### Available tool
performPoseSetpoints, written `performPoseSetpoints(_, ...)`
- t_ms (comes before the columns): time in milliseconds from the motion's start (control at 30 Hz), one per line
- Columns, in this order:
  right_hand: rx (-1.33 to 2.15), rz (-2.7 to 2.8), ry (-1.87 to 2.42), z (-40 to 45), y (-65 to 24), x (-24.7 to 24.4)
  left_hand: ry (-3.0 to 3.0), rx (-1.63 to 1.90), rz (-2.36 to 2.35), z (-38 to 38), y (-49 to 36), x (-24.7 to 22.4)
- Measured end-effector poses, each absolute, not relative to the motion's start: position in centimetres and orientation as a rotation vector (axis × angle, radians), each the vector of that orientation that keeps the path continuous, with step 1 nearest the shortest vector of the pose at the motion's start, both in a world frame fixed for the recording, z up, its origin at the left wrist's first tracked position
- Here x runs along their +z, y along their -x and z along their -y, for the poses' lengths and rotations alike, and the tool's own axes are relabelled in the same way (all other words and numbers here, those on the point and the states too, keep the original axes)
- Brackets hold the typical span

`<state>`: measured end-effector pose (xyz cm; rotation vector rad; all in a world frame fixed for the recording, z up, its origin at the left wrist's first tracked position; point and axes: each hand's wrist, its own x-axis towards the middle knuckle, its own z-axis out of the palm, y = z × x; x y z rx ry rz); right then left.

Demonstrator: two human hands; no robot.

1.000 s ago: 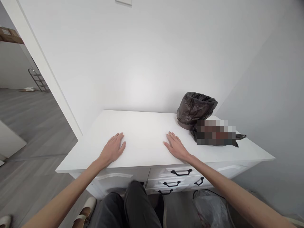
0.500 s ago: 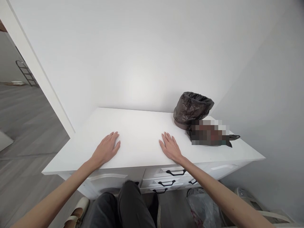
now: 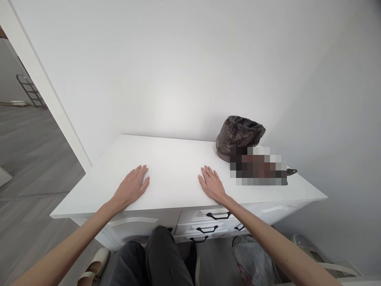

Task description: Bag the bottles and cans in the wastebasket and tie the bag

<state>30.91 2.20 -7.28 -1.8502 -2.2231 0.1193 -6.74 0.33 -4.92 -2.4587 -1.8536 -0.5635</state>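
Observation:
My left hand (image 3: 131,186) lies flat on the left part of the white cabinet top (image 3: 172,171), fingers spread and holding nothing. Right of the middle, my right hand (image 3: 212,185) rests palm down on the same surface, also open, near the front edge. A bin lined with a dark plastic bag (image 3: 239,135) stands upright at the back right, against the wall. In front of it lies a dark bundle, mostly hidden by pixelation, with a black plastic tip (image 3: 292,171) sticking out to the right. Neither hand touches the bin or the bundle.
Drawers with black handles (image 3: 218,215) face me below the top. My knees (image 3: 162,254) are close to the cabinet front. On the floor are a cream shoe (image 3: 97,264) and a clear plastic bag (image 3: 254,260). A metal ladder (image 3: 29,90) stands far left.
The view has shifted slightly, so the cabinet and bin appear a little further left. Both hands stay flat on the top.

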Motion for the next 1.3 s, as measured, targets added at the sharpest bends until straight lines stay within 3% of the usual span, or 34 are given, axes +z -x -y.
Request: performPoseSetpoints(1300,0.1,2.209,1.843,-2.16,-30.86,-7.34,2.467,-0.593,1.861,-0.09,6.55,-4.48)
